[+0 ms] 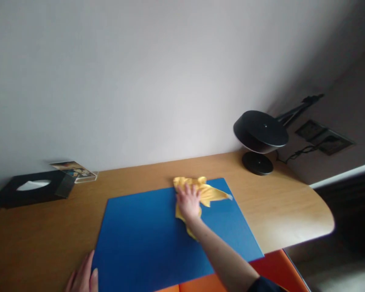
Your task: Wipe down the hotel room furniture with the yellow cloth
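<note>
item: your right hand [188, 201], grip flat on yellow cloth [205, 192], far edge of blue mat [158, 239]; near area probably unwiped; left hand [83, 278] open, steadying the mat's corner.

We can't read any text here: the small card [74, 169] leaning by the black tissue box [30, 187] shows only a blurred picture, no legible words.

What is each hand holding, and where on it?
Right hand presses flat on the yellow cloth's middle; left hand rests at the blue mat's near-left edge.
</note>
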Action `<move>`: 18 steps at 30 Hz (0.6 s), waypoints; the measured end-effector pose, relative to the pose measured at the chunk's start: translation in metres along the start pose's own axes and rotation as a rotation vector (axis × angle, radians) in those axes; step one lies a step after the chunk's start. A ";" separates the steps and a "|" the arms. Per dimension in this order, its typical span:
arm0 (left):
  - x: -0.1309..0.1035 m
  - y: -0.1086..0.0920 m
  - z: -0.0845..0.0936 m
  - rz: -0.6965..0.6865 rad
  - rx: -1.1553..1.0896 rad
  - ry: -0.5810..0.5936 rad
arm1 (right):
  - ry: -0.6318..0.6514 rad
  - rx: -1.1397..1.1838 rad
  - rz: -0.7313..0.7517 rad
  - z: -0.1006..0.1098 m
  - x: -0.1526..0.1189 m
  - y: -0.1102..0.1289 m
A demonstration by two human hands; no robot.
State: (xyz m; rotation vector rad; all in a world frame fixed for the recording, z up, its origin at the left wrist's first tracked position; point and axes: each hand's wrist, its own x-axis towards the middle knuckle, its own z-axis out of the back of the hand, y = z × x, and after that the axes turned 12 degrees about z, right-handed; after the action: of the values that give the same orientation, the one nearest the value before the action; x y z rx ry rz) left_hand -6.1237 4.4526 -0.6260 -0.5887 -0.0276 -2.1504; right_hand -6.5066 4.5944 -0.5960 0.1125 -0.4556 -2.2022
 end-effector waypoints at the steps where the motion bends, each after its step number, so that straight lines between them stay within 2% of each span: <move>1: -0.002 0.001 -0.001 0.037 -0.014 0.022 | 0.078 0.097 0.170 -0.013 -0.012 0.047; 3: -0.005 0.004 -0.003 0.155 -0.066 0.064 | 0.223 0.231 0.541 -0.034 -0.048 0.130; 4: -0.007 0.005 -0.004 0.222 -0.101 0.089 | 0.270 0.261 0.720 -0.040 -0.070 0.159; 5: -0.008 0.005 -0.004 0.277 -0.137 0.107 | 0.263 0.303 0.836 -0.043 -0.091 0.178; 6: -0.009 0.004 -0.003 0.321 -0.164 0.118 | 0.282 0.325 0.884 -0.044 -0.111 0.184; 7: -0.009 0.001 -0.001 0.354 -0.177 0.128 | 0.295 0.340 0.896 -0.042 -0.128 0.177; 8: -0.009 -0.002 0.001 0.381 -0.177 0.141 | 0.308 0.348 0.859 -0.037 -0.142 0.158; 10: -0.008 -0.009 0.006 0.444 -0.131 0.177 | 0.314 0.314 0.686 -0.021 -0.163 0.089; 12: -0.008 -0.012 0.008 0.488 -0.071 0.203 | 0.250 0.182 0.414 0.004 -0.175 -0.005; 14: -0.010 -0.011 0.008 0.459 -0.039 0.188 | 0.120 -0.063 0.126 0.032 -0.184 -0.099; 15: -0.011 -0.009 0.007 0.435 -0.033 0.170 | 0.043 -0.166 0.019 0.045 -0.189 -0.137; 16: -0.011 -0.008 0.007 0.420 -0.031 0.153 | -0.042 -0.240 -0.090 0.055 -0.193 -0.167; 17: -0.010 -0.008 0.007 0.419 -0.035 0.145 | -0.100 -0.291 -0.162 0.060 -0.198 -0.185; 18: -0.009 -0.009 0.008 0.427 -0.045 0.151 | -0.144 -0.321 -0.208 0.061 -0.202 -0.190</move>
State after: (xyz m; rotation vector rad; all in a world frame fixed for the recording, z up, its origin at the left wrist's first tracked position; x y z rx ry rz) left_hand -6.1227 4.4665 -0.6208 -0.4119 0.2123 -1.7758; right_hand -6.5355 4.8755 -0.6240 -0.1799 -0.1686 -2.4682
